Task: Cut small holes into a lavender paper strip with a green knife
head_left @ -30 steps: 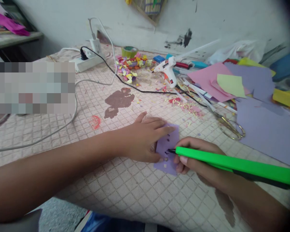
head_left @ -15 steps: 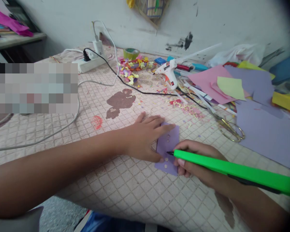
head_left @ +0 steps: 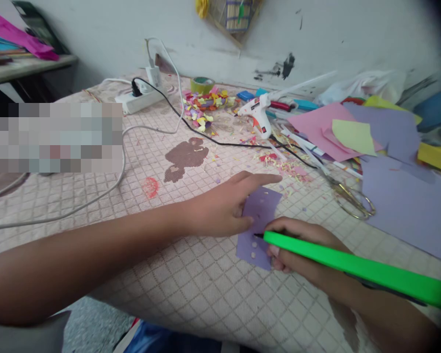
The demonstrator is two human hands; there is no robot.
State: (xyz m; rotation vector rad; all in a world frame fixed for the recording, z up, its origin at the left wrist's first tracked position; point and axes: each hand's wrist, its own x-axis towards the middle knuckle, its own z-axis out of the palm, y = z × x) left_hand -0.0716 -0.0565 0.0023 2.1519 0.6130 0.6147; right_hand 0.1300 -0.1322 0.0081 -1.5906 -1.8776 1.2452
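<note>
A small purple paper strip (head_left: 259,213) with several pale dots or holes lies on the checked cloth (head_left: 191,284). My left hand (head_left: 228,203) is at its left edge, thumb on the paper and index finger stretched out above its top edge. From the right, my right hand (head_left: 297,240) grips a long bright green tool (head_left: 338,257) with a dark pointed tip. That tip meets the middle of the strip or hovers just over it; which one is unclear.
Behind lie a white glue gun (head_left: 259,115), paper scraps (head_left: 206,105), green tape (head_left: 202,85) and a power strip (head_left: 141,100). Gold-handled scissors (head_left: 353,196) and coloured sheets (head_left: 404,196) are on the right. A black cable (head_left: 238,144) crosses behind my hands.
My left index finger has lifted off the strip and points further right, with the other fingers drawn together. The strip's top has shifted slightly right. My right hand still grips the green tool.
</note>
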